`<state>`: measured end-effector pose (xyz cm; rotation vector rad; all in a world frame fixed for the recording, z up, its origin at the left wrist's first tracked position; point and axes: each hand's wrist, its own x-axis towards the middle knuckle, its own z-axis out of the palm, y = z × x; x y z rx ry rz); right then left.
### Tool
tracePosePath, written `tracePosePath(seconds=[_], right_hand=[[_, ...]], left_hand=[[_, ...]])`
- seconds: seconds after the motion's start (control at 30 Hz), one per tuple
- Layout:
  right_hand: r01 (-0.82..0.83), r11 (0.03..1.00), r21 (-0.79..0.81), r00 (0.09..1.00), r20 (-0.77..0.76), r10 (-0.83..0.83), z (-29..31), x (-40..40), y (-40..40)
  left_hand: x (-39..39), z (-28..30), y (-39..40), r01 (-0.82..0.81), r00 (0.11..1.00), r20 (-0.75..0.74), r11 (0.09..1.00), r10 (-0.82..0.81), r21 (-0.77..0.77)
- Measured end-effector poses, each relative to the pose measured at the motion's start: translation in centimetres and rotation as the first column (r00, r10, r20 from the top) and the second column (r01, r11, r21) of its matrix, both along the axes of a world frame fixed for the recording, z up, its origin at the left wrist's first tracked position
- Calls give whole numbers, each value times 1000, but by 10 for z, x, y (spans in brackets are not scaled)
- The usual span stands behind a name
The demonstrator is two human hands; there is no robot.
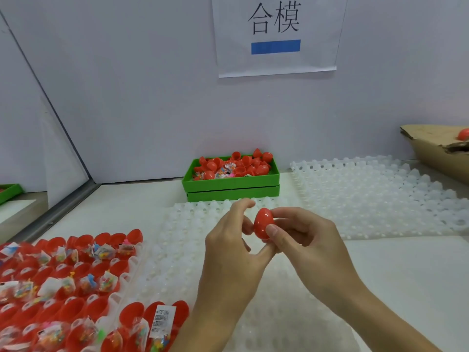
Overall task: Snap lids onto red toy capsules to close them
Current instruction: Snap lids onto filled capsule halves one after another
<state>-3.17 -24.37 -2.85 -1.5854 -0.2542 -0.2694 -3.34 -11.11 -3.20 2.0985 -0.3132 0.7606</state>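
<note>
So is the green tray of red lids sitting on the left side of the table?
No, the green tray sits at the back centre against the wall, straight beyond the red capsule.

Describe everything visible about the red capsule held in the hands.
The red capsule is a glossy, egg-shaped plastic shell that looks closed, narrow end up, roughly upright. It is held above the white tray in front of the green box. The right hand pinches it with thumb and fingers; the left hand touches its left side and underside.

Two hands, the left hand (229, 240) and right hand (302, 237); one closed red capsule (264, 223); two stacked green trays (231, 185); one paper sign (276, 34).
</note>
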Motion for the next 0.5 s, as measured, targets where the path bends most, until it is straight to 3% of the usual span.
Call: tracePosePath(seconds=[0.13, 0.27, 0.4, 0.5], right_hand=[[-46, 999, 25, 998, -51, 47, 7, 5, -13], [-63, 996, 59, 994, -91, 68, 15, 8, -27], [29, 999, 31, 990, -136, -25, 19, 14, -38], [117, 977, 178, 978, -194, -81, 26, 25, -49]], left_hand=[[4, 8, -3, 105, 994, -32, 994, -105, 23], [11, 17, -17, 70, 997, -26, 993, -68, 94], [24, 21, -38, 25, 999, -37, 991, -21, 129], [31, 17, -52, -26, 998, -58, 998, 30, 59]])
